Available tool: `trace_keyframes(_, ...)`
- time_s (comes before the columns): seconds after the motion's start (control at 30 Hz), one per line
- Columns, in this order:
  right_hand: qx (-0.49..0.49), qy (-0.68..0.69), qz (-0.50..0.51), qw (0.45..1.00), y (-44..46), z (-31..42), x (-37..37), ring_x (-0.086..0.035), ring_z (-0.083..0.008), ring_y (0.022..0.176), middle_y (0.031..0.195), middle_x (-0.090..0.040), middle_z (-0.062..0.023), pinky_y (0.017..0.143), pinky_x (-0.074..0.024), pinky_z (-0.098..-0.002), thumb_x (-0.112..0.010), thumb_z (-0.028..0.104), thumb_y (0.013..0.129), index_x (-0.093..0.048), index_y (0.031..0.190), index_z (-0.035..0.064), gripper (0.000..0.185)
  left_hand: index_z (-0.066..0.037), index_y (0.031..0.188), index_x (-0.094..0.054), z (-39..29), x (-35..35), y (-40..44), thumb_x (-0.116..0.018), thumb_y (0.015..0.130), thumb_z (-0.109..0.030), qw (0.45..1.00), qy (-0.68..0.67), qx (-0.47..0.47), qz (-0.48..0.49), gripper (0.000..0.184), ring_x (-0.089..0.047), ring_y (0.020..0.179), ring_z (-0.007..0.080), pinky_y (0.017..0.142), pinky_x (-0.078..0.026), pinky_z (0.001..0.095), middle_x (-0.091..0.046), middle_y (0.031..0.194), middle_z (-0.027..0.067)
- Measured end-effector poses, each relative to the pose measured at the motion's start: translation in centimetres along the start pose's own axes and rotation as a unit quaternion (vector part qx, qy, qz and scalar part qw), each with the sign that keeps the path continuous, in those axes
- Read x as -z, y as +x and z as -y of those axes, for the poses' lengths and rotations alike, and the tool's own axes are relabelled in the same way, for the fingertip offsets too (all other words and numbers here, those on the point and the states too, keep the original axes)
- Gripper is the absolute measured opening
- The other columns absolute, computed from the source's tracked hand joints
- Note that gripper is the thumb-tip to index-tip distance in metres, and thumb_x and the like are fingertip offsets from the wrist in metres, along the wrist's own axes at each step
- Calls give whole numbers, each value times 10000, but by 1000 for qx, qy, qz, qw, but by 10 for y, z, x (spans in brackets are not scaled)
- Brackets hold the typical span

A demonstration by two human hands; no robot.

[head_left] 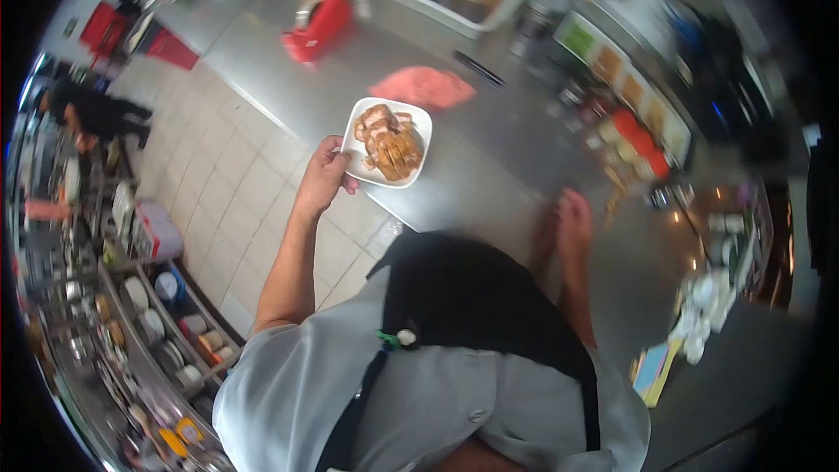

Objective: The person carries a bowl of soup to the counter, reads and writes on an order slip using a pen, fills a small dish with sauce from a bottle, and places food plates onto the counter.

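Note:
My left hand (330,169) grips the near left edge of a small white square plate (422,129), with the thumb over the rim and fingers beneath. Sliced browned meat (389,144) lies on the plate. The plate is held up at the front edge of the steel counter (489,153). My right hand (572,217) is over the counter to the right, smeared by motion. Whether its fingers are apart or closed is not clear, and no object shows in it. Just beyond the plate lies a pinkish-red cloth (424,87).
A dark pen-like item (480,68) lies past the cloth. Behind are a red holder (319,26) and a white tray (450,9) of bottles. Red-topped containers (642,144) stand at right. A person in dark clothes (96,112) is across the tiled floor, near shelves of dishes (166,323).

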State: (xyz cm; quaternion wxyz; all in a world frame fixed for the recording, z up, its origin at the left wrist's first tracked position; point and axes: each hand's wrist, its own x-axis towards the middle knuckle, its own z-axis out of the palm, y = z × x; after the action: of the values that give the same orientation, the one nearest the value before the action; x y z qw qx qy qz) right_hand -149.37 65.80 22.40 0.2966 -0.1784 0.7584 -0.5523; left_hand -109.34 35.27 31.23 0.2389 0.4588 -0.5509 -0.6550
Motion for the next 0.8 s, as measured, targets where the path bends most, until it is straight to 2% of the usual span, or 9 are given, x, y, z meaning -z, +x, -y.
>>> trace_keyframes(0.03,17,62,61,996,0,0,-8,-567,-72,876,1042,-630,14,787,-500,-244,-619,236,1088,-655,1340,98,289,11,1252,-540,5,-30,-3,-508,1053,-130,999,11,3,50,246,-639,585,138,534,-553,280,-687,880,95)
trace_keyframes(0.1,-11,25,149,988,-18,42,-3,-634,-133,968,1134,-684,-41,836,-537,-296,-566,266,1111,-599,1430,86,368,7,1258,-545,10,-95,-10,-511,1057,-134,990,38,5,133,248,-638,584,136,535,-555,283,-686,881,92)
trace_keyframes(0.13,-16,-42,161,986,-29,65,8,-653,-155,1000,1189,-693,-61,857,-552,-321,-511,317,1128,-582,1457,78,413,6,1268,-545,9,-127,-17,-509,1059,-133,984,55,-2,170,254,-638,584,135,534,-556,286,-685,879,91)
trace_keyframes(0.2,24,0,160,987,-37,47,34,-656,-162,955,1103,-709,-76,851,-549,-324,-489,350,1128,-601,1427,68,426,5,1293,-543,8,-192,-20,-507,1060,-130,963,80,-4,258,271,-643,589,138,537,-562,291,-685,880,90)
trace_keyframes(0.27,-16,-92,177,980,-38,28,73,-654,-160,816,1029,-696,-75,719,-553,-346,-491,350,1122,-628,1332,51,390,4,1324,-537,14,-243,-15,-505,1062,-127,935,105,20,339,295,-653,600,144,543,-572,297,-685,885,89)
trace_keyframes(0.4,62,-194,55,977,-69,-4,153,-689,-232,738,934,-695,-163,698,-557,-405,-488,288,1099,-632,1140,-18,340,-6,1371,-524,29,-344,-3,-489,1062,-119,880,151,40,448,330,-676,631,161,568,-593,303,-688,906,89)
trace_keyframes(0.47,44,-168,-13,985,-87,-28,189,-729,-305,717,908,-699,-230,678,-565,-478,-483,261,1085,-630,1054,-35,332,-12,1391,-519,29,-394,-18,-481,1058,-112,864,149,64,476,349,-697,682,176,610,-614,324,-690,925,92)
trace_keyframes(0.57,-18,-115,-119,986,-99,-42,245,-718,-297,660,838,-701,-208,661,-557,-463,-478,241,1081,-633,1054,-35,318,-15,1433,-503,10,-441,-49,-461,1055,-104,885,87,70,453,391,-708,772,190,699,-623,350,-695,953,93)
trace_keyframes(0.8,-19,-54,-360,931,-34,-83,367,-688,-259,610,742,-682,-152,619,-542,-431,-491,247,1091,-614,1019,-31,313,11,1367,-587,75,-404,-42,-505,1041,-47,872,181,-56,452,342,-650,798,136,735,-546,288,-685,946,61)
